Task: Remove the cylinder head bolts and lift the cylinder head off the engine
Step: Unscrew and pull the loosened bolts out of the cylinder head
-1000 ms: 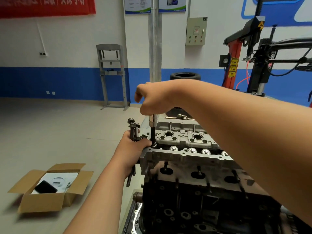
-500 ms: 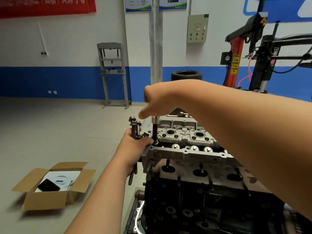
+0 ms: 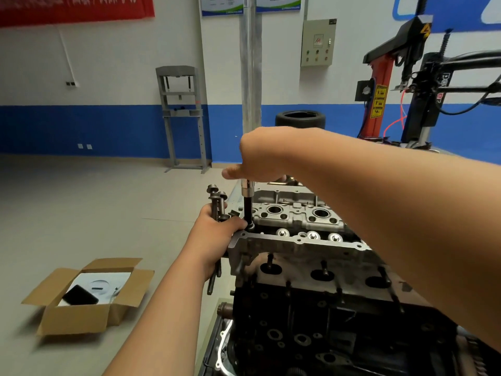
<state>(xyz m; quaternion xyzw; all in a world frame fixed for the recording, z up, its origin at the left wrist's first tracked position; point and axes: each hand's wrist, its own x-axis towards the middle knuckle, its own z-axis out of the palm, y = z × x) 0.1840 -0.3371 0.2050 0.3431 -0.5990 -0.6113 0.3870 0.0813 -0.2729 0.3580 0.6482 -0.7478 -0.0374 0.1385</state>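
Several bolts (image 3: 217,198) out, clamped in left grip (image 3: 214,237); right grip (image 3: 260,156) clenches driver (image 3: 247,204) at cyl. head (image 3: 298,248) corner; head not off.

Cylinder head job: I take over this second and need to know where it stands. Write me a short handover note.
The left hand holds a bundle of removed bolts beside the left end of the cylinder head, thumb by the tool's foot.
The right hand grips the top of the socket tool, upright at the head's near-left corner.
Done: several bolts out.
Left: finish this bolt, check for others, lift the head off the engine block.
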